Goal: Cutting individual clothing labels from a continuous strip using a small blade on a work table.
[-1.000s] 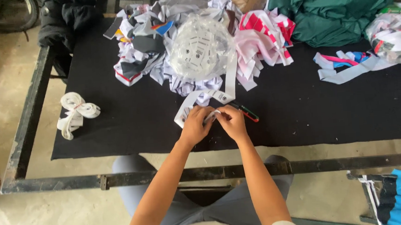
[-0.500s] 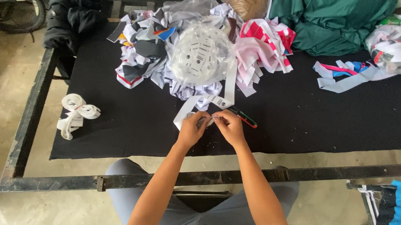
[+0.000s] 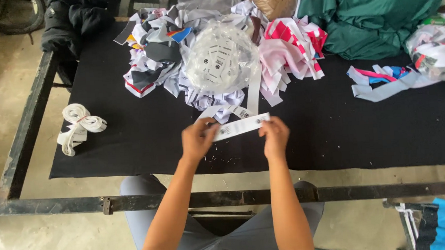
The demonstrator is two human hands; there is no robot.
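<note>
Within the last second the 2 hands, which were bunched together over a small piece near the middle of the black mat [image 3: 338,132], have moved apart, and a white printed label strip [image 3: 241,127] is now drawn out flat between them. The work appears to have gone from fiddling with the strip to stretching it out. The left hand [image 3: 196,140] pinches the strip's left end, fingers closed on it. The right hand [image 3: 275,137] clamps the right end the same way. Just beyond lies a clear bag of labels [image 3: 220,60].
</note>
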